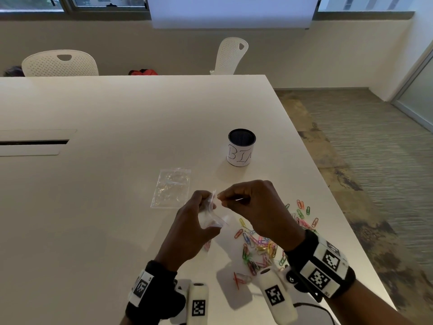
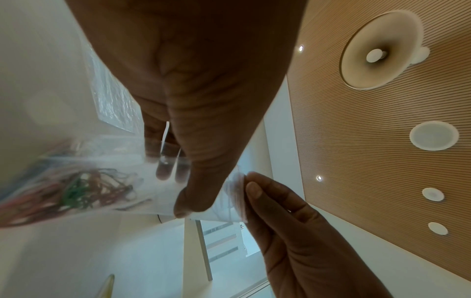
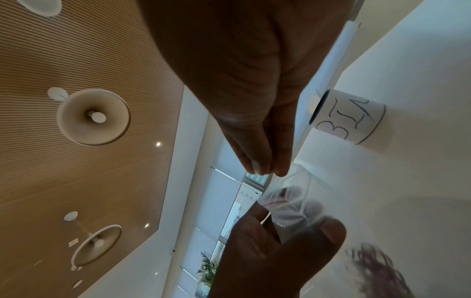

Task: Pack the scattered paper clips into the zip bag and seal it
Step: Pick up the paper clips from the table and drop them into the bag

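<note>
Above the desk (image 1: pixel 117 109), the left hand (image 1: pixel 192 221) grasps the small zip bag (image 1: pixel 212 213) while right-hand fingers (image 2: pixel 254 191) pinch its mouth. Best to part both lips fully; most paper clips (image 1: pixel 260 249) lie scattered beneath.

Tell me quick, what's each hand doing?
Left hand: holds the zip bag.
Right hand: pinches the bag's top edge.
</note>
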Tool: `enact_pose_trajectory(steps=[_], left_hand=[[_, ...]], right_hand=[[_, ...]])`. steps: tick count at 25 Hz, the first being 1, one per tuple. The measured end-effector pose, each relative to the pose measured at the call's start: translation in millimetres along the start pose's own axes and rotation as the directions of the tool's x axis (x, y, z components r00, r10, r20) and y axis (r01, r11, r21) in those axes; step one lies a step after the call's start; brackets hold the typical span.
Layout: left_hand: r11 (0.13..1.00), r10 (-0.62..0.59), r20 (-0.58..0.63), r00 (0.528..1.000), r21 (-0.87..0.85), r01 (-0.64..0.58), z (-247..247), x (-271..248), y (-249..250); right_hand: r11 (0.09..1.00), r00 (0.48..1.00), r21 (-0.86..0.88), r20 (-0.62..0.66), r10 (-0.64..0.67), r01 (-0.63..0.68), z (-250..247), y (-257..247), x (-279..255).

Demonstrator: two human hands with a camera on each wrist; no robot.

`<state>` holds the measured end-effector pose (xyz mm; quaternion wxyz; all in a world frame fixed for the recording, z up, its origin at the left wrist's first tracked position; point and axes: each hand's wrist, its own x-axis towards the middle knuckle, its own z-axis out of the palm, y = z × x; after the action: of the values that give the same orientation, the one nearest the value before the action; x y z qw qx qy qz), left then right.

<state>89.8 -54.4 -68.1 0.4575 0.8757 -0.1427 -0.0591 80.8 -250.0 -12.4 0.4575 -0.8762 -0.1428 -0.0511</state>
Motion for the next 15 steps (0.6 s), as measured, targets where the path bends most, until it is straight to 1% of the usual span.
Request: enact_pose_trajectory(steps=[2, 3, 4, 5, 6, 8, 10, 12, 15], left_hand=[[1.000, 0.002, -0.002, 1.000, -0.016, -0.002, -0.7, -0.5, -0.5], [1.000, 0.003, -0.007, 1.000, -0.022, -0.003, -1.5, -0.4, -0.9], [1.000, 0.003, -0.009, 1.000, -0.027, -0.003, -2.3, -0.4, -1.9], [1.000, 0.003, -0.011, 1.000, -0.030, -0.003, -2.8, -0.4, -2.7], [1.000, 0.006, -0.013, 1.000, -0.030, -0.006, -3.5, -0.2, -3.6], [1.000, 0.012, -0.014, 1.000, -0.027, -0.012, -4.4, -0.4, -5.0], [1.000, 0.013, -0.011, 1.000, -0.022, -0.013, -4.8, -1.2, -5.5], [1.000, 0.012, -0.013, 1.000, -0.024, -0.012, -5.4, -1.9, -4.9], [1.000, 0.008, -0.006, 1.000, -0.027, -0.008, -5.8, -2.2, -4.5]], right_hand=[[1.000, 0.999, -0.002, -0.038, -0.014, 0.013, -6.9, 1.0, -2.9], [1.000, 0.999, -0.008, -0.031, -0.020, 0.020, -11.3, 2.4, -5.9], [0.999, 1.000, -0.017, 0.012, -0.028, 0.029, -15.1, 5.2, -10.7], [0.999, 0.995, -0.032, 0.095, -0.039, 0.042, -18.0, 8.3, -16.7], [0.997, 0.978, -0.053, 0.206, -0.043, 0.055, -19.5, 11.1, -23.5], [0.993, 0.904, -0.105, 0.428, -0.012, 0.062, -16.6, 16.7, -39.3], [0.984, 0.822, -0.160, 0.568, 0.032, 0.073, -8.5, 21.6, -54.3], [0.967, 0.764, -0.205, 0.645, 0.019, 0.149, 0.2, 26.3, -64.9], [0.926, 0.692, -0.235, 0.721, -0.037, 0.295, 7.7, 35.7, -72.9]])
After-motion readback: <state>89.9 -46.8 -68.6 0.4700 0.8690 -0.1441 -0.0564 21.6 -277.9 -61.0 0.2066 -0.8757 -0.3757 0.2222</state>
